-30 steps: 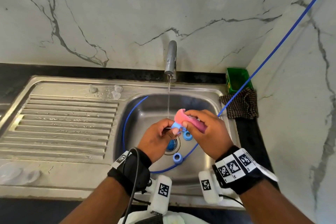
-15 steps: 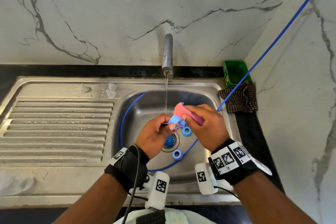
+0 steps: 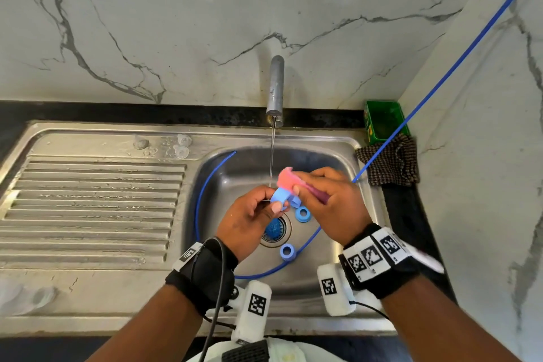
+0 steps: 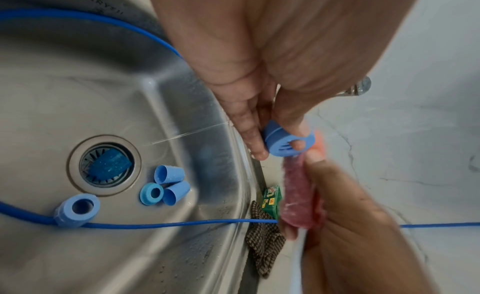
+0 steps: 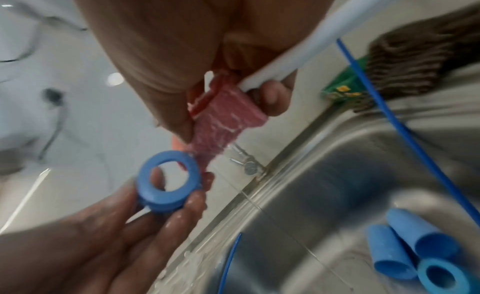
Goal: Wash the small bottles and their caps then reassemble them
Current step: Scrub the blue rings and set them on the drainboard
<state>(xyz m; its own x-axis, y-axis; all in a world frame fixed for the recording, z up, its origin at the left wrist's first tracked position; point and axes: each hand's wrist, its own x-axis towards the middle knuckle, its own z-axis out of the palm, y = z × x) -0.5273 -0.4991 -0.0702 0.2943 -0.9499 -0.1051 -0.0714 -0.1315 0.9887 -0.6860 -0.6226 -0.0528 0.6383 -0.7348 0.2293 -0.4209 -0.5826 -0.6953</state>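
While water runs from the tap, left hand pinches a blue ring-shaped bottle piece over the sink basin. Right hand grips a pink sponge, its tip touching the piece. Two blue caps and two more blue pieces lie on the basin floor near the drain.
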